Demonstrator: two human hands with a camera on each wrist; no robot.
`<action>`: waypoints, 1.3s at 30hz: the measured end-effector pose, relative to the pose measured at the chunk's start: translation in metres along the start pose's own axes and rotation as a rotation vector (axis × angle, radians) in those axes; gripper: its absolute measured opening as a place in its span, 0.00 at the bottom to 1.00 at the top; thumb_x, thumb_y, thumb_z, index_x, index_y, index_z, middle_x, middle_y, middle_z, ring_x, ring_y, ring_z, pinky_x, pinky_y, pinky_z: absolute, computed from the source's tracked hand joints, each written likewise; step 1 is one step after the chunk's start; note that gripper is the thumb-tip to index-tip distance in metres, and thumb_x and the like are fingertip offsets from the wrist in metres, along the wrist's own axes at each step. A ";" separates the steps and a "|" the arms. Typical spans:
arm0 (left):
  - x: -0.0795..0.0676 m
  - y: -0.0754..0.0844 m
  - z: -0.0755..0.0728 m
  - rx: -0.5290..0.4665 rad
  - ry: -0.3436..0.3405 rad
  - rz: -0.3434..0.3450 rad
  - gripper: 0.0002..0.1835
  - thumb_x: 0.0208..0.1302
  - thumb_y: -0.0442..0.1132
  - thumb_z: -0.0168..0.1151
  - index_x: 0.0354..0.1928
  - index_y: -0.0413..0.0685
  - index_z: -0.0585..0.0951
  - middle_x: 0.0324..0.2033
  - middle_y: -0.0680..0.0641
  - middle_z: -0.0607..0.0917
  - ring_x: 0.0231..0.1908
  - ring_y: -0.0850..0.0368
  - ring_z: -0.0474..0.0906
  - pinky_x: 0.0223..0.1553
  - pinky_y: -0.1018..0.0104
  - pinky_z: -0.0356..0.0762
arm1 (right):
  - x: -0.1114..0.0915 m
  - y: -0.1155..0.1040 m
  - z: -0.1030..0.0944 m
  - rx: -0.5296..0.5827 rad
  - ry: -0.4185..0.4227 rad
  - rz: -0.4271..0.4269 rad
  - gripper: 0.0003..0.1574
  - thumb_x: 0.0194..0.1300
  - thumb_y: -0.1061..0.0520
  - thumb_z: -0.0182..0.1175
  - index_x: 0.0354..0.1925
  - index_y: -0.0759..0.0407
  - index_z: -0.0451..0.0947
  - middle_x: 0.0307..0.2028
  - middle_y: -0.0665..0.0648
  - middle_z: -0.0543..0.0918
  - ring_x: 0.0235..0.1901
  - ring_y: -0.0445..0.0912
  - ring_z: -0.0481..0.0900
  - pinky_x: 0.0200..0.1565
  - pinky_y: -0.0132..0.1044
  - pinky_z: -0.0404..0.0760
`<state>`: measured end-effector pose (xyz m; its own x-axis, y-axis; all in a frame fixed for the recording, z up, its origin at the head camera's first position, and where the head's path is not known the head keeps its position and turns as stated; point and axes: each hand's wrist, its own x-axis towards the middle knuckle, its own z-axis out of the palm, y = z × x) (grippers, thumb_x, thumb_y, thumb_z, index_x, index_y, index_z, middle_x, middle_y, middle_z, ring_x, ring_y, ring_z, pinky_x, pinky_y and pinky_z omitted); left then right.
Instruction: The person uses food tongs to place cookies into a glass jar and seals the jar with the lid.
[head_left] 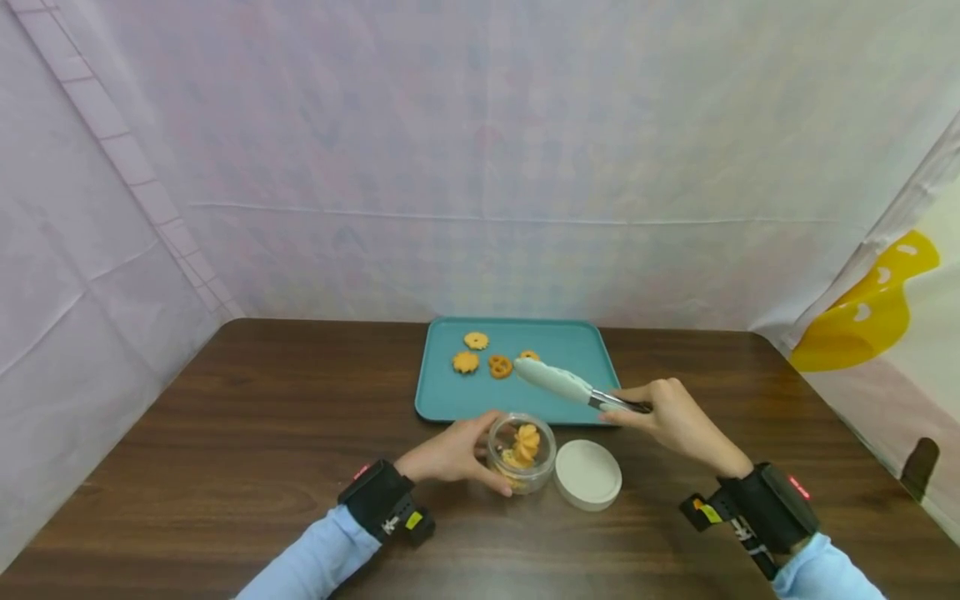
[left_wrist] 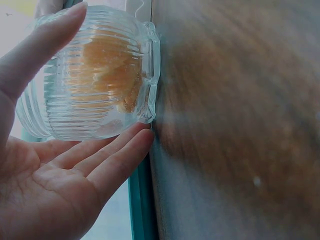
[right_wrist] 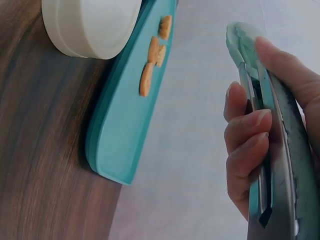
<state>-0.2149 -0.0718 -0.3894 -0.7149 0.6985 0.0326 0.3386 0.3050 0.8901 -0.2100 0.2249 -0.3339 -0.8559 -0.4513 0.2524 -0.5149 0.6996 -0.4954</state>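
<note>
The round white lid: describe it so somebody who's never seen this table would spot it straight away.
In the head view, a dark wooden table bears a teal tray. In front of the tray, the left hand holds a glass jar, and just right of that jar lies the round white lid. Unlike the see-through jar, it is opaque and plain white.

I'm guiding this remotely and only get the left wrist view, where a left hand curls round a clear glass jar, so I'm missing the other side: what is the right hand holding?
Observer: The right hand grips a pair of tongs with pale green heads.
Operator: Thanks. I see just a strip of teal past the jar. What's on it?
Observer: That's a tray, and four snacks lie on it, one partly hidden by the tongs in the head view.
</note>
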 end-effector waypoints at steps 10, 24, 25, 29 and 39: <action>0.000 -0.001 0.000 0.005 -0.006 0.012 0.41 0.39 0.36 0.72 0.57 0.42 0.63 0.56 0.38 0.72 0.55 0.45 0.69 0.56 0.53 0.73 | -0.013 -0.004 -0.004 0.016 0.009 -0.044 0.30 0.50 0.45 0.63 0.44 0.66 0.78 0.33 0.67 0.86 0.10 0.34 0.52 0.12 0.26 0.55; 0.000 0.001 0.000 0.025 0.007 0.002 0.43 0.39 0.36 0.73 0.59 0.41 0.61 0.56 0.36 0.71 0.55 0.44 0.69 0.55 0.51 0.73 | -0.021 -0.005 0.002 0.100 -0.069 -0.178 0.24 0.52 0.50 0.62 0.43 0.66 0.79 0.34 0.64 0.86 0.15 0.33 0.69 0.15 0.27 0.68; -0.001 0.001 0.001 0.025 0.007 -0.001 0.43 0.39 0.37 0.73 0.59 0.41 0.61 0.57 0.36 0.71 0.55 0.44 0.69 0.55 0.51 0.73 | -0.020 -0.005 0.003 0.102 -0.072 -0.191 0.23 0.52 0.51 0.62 0.43 0.65 0.79 0.34 0.64 0.86 0.16 0.33 0.70 0.15 0.27 0.69; -0.001 0.000 0.001 0.038 0.013 -0.010 0.44 0.39 0.38 0.73 0.60 0.41 0.61 0.57 0.36 0.71 0.55 0.44 0.68 0.55 0.50 0.73 | -0.020 -0.006 0.006 0.111 -0.084 -0.206 0.23 0.52 0.49 0.62 0.42 0.63 0.80 0.34 0.63 0.86 0.20 0.34 0.73 0.18 0.28 0.72; 0.000 -0.001 0.000 0.052 0.013 -0.001 0.43 0.38 0.38 0.73 0.59 0.42 0.62 0.56 0.37 0.72 0.55 0.45 0.69 0.55 0.52 0.74 | -0.019 -0.006 0.010 0.088 -0.071 -0.234 0.23 0.52 0.47 0.61 0.42 0.61 0.81 0.34 0.60 0.87 0.26 0.36 0.78 0.20 0.29 0.77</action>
<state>-0.2153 -0.0719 -0.3909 -0.7227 0.6901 0.0382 0.3692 0.3388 0.8654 -0.1897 0.2233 -0.3443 -0.7068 -0.6351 0.3115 -0.6900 0.5220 -0.5014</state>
